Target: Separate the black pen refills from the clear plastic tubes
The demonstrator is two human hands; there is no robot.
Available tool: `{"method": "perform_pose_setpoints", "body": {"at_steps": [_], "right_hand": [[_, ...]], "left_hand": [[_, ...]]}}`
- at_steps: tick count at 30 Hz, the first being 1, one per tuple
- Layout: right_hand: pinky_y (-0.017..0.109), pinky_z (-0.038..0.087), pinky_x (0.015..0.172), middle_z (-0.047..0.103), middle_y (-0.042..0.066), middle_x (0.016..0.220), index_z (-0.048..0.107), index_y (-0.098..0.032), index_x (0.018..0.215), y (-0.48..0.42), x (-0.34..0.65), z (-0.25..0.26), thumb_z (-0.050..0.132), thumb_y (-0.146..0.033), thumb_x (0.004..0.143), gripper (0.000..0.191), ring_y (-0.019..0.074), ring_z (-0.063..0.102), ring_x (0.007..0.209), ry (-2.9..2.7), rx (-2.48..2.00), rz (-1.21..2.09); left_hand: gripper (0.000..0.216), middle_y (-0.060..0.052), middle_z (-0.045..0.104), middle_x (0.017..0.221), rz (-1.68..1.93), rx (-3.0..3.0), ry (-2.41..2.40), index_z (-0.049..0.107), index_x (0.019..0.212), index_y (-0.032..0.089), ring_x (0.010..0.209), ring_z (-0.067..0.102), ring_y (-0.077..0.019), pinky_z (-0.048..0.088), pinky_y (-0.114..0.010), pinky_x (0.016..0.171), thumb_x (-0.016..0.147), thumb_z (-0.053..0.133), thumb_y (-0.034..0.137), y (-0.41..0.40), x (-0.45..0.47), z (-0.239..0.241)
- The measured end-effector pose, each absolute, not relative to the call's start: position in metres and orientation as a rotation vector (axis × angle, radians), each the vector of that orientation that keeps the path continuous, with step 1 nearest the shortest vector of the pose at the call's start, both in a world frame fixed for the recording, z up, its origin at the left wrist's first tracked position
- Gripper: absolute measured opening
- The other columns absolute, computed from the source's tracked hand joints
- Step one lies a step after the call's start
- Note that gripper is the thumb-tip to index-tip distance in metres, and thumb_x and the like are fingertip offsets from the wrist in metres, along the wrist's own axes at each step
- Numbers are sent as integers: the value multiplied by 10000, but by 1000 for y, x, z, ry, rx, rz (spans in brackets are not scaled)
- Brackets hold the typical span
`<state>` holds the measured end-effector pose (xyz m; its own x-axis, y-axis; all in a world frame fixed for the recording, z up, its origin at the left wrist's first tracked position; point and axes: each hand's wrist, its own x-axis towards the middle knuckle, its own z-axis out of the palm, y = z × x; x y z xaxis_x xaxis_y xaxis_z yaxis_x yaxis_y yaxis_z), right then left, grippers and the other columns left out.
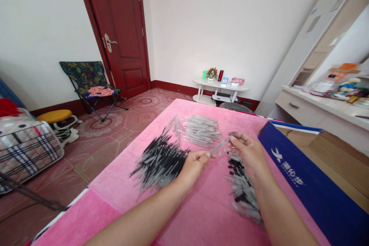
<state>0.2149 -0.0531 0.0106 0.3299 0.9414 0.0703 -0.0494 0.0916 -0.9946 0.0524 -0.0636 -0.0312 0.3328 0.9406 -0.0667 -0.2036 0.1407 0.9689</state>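
A translucent pen barrel (218, 146) is stretched at a slant between my two hands. My left hand (194, 165) pinches its lower end between thumb and fingers. At the upper end, my right hand (242, 148) is closed with fingertips together; whether a small cap is in them too is hard to make out. Beside my left hand lies a heap of black and grey pen refills (161, 161). Behind both hands is a pile of whitish pen barrels (201, 128). Under my right wrist, clear and black pen caps (242, 190) are heaped, partly hidden by the forearm.
A pink cloth (201, 215) covers the table. At its right edge stands an open blue cardboard box (305, 184). Farther off are a folding chair (92, 84), a yellow stool (54, 115), a white side table (221, 84) and a drawer cabinet (325, 111).
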Motion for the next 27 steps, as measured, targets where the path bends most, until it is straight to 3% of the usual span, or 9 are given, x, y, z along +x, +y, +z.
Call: {"method": "perform_pose_setpoints", "body": {"at_steps": [17, 24, 27], "right_hand": [[214, 500, 514, 605, -3, 634, 621, -142, 844, -52, 216, 7, 707, -334, 580, 337, 96, 556, 529, -1119, -1276, 919], [254, 516, 513, 621, 10, 628, 603, -141, 759, -49, 218, -2, 713, -338, 560, 301, 113, 574, 493, -1189, -1268, 862], [258, 524, 512, 625, 11, 655, 585, -144, 706, -50, 216, -1, 719, -331, 548, 280, 108, 575, 482, -1162, -1254, 900]], "left_hand": [[429, 76, 243, 464, 1009, 1135, 850, 670, 845, 80, 426, 169, -51, 128, -210, 443, 734, 517, 465, -64, 52, -34], [308, 9, 532, 546, 1188, 1369, 919, 704, 723, 106, 540, 410, -110, 315, -231, 563, 735, 532, 361, -62, 56, -44], [288, 0, 585, 590, 1217, 1408, 905, 702, 717, 115, 586, 464, -140, 350, -248, 595, 752, 506, 324, -64, 59, -47]]}}
